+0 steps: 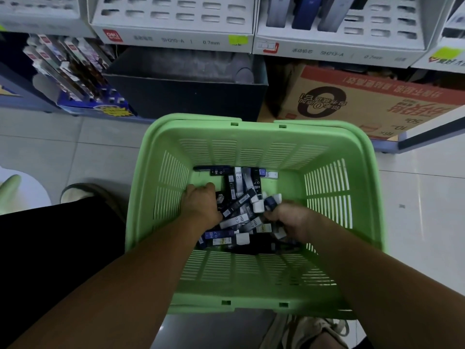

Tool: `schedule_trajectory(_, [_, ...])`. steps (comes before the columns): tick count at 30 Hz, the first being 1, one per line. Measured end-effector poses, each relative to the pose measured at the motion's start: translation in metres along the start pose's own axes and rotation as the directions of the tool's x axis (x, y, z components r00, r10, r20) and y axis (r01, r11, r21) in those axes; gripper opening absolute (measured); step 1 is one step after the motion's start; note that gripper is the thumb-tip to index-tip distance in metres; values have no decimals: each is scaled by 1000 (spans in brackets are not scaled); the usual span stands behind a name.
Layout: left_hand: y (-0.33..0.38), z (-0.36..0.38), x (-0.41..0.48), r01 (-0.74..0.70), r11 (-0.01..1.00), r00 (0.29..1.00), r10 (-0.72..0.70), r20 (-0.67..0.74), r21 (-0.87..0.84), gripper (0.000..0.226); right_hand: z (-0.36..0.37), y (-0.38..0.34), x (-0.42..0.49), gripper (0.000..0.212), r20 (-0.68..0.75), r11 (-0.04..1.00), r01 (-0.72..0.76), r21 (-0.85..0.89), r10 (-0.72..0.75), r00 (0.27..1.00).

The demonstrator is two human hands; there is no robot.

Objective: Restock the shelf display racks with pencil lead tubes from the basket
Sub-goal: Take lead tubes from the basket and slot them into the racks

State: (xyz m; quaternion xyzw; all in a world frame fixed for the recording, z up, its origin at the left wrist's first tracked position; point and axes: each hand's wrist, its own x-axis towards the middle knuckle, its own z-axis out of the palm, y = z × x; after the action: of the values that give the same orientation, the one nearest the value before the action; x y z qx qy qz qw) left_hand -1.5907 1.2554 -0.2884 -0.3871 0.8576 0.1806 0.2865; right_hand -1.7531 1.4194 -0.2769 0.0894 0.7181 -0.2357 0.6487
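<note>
Lead tubes (237,219), dark with white caps, marked HB 0.7, heaped in green basket (251,275). Right hand (289,220) grips several. Left hand (201,202) curled against the heap's opposite side, grasp indeterminate.

Many small black, blue and white lead tubes (237,182) lie in a messy pile in the green basket (251,273). White racks (173,21) stand above.
</note>
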Motion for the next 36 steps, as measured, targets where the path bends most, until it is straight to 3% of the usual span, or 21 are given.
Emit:
schedule_trajectory(3, [-1,-6,-3,-22,999,1000,22,2,-44,41,-3,-3,-4,30,-112,997,-2,-81,-7,994])
schedule_trajectory(6, [1,-13,-8,5,978,1000,-11,-28,-210,35,-3,-6,-9,39,-185,988,-18,-153,-11,983])
schedule_trajectory(9, [7,-25,-15,34,929,998,-52,-38,-369,34,-1,-8,-20,53,-195,996,30,-83,-46,980])
schedule_trajectory(15, [19,-44,-33,93,767,995,-87,41,-635,16,-1,-16,-50,29,-140,986,163,32,-157,978])
schedule_trajectory(19, [22,-52,-41,150,580,989,-93,118,-800,12,-5,-18,-68,21,-20,950,219,224,-220,975])
schedule_trajectory(27, [13,-34,-50,161,586,983,-29,179,-794,17,4,-17,-61,27,58,941,201,273,-224,973])
schedule_trajectory(29, [12,-30,-49,207,519,976,-50,213,-829,23,5,-15,-52,33,41,946,192,260,-209,977])
schedule_trajectory(34, [14,-35,-45,303,333,953,-78,294,-893,26,5,-10,-19,75,29,950,216,224,-228,973])
schedule_trajectory(36, [15,-35,-42,285,279,958,-103,267,-917,24,9,-13,-19,71,6,949,206,238,-213,977])
